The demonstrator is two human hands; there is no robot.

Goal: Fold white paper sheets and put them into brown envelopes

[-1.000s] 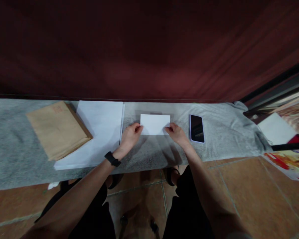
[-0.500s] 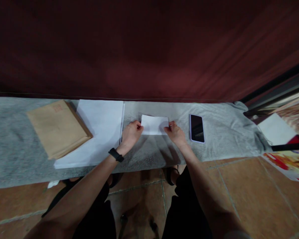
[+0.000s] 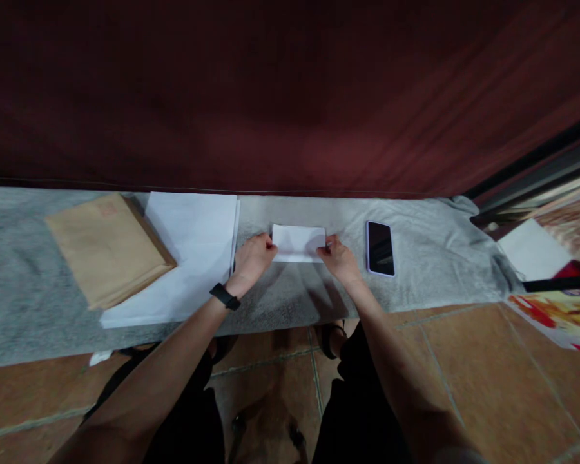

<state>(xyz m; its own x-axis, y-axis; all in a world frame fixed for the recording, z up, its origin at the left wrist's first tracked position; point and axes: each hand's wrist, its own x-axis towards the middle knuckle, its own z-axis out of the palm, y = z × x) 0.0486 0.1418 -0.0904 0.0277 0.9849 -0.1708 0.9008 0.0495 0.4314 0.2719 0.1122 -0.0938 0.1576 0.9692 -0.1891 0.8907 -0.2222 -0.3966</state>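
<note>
Between my two hands is a small white piece of paper [image 3: 298,243], its long side running left to right over the grey cloth. My left hand [image 3: 254,259] pinches its left end with thumb and fingers; a black band circles that wrist. At the opposite end, my right hand [image 3: 340,259] grips the paper with the thumb on its near right corner. The paper looks folded, but how many layers it has I cannot tell. The fingers behind its ends are partly hidden.
Left of my hands lie large white sheets [image 3: 198,248] with brown envelopes [image 3: 109,248] on top. A phone [image 3: 380,249] rests to the right on the grey cloth [image 3: 439,258]. Behind hangs a dark red curtain [image 3: 280,116]. Printed packaging [image 3: 560,316] is at the far right.
Both hands keep hold of the paper in nearly the same place. Its far edge looks slightly lower and flatter. The whole view has shifted a little.
</note>
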